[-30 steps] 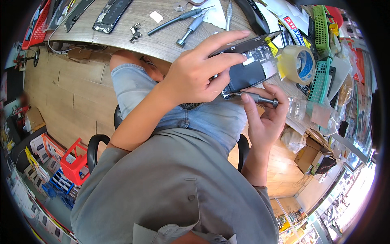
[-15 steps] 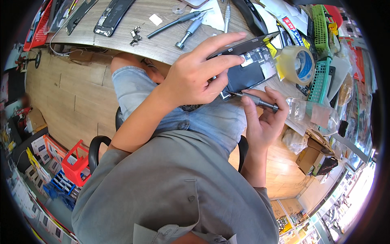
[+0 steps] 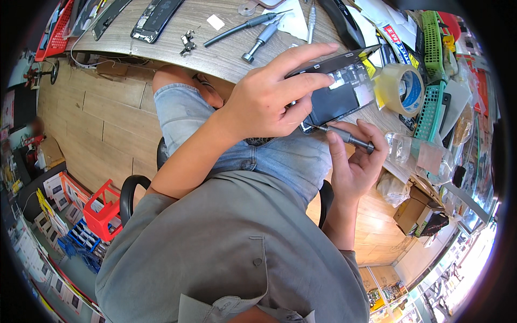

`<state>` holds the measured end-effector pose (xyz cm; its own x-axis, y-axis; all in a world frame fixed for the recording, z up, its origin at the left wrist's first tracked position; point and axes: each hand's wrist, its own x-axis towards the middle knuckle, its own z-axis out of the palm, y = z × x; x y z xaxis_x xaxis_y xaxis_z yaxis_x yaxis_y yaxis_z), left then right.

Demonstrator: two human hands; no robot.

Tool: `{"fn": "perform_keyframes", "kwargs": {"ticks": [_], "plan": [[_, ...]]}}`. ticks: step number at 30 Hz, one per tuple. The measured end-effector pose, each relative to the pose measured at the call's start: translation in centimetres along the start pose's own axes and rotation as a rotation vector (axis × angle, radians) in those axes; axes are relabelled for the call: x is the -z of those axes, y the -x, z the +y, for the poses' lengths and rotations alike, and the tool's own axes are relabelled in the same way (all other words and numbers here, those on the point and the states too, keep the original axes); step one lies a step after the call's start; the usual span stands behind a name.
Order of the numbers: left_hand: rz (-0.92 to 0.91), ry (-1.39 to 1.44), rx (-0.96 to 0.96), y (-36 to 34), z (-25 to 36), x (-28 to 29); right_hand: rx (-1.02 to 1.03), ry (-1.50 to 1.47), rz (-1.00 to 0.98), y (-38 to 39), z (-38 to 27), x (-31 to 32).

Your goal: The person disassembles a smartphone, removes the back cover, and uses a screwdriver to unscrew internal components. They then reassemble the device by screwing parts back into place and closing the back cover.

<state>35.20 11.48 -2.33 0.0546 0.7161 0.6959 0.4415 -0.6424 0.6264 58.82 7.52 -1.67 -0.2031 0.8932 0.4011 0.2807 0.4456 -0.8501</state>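
Note:
An opened phone point(image 3: 335, 102) lies tilted at the table's front edge, its inner parts and dark battery facing up. A dark panel point(image 3: 329, 63) stands raised along its far side. My left hand point(image 3: 272, 99) grips the phone from the left, with two fingers stretched over the panel and the inner board and the others curled at the near left. In my right hand point(image 3: 358, 167) is a grey screwdriver point(image 3: 351, 138), held between thumb and fingers. Its tip touches or nearly touches the phone's near left corner; which, I cannot tell.
Two more screwdrivers point(image 3: 263, 40) point(image 3: 239, 28) lie on the table point(image 3: 215, 51), with a small metal part point(image 3: 187, 43) and another opened phone point(image 3: 156, 20) to their left. A roll of clear tape point(image 3: 399, 90) and green baskets point(image 3: 431, 110) stand close on the right.
The whole view has shifted slightly, so the table and both hands appear a little farther right. My grips on the phone and the screwdriver look the same.

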Motion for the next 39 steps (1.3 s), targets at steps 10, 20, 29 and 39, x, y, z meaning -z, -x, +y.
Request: {"fn": "perform_keyframes", "kwargs": {"ticks": [10,20,29,39], "plan": [[-0.003,0.001,0.008,-0.11,0.13,-0.06,0.031,0.044,-0.005,0.07,0.21,-0.26],[-0.008,0.001,0.011,-0.15,0.16,-0.02,0.065,0.092,-0.010,0.01,0.06,-0.12],[0.001,-0.004,-0.003,-0.19,0.10,-0.07,0.123,0.119,-0.015,0.23,0.03,-0.39],[-0.001,-0.001,-0.001,-0.14,0.10,-0.06,0.132,0.081,0.010,0.56,0.37,-0.35]]}}
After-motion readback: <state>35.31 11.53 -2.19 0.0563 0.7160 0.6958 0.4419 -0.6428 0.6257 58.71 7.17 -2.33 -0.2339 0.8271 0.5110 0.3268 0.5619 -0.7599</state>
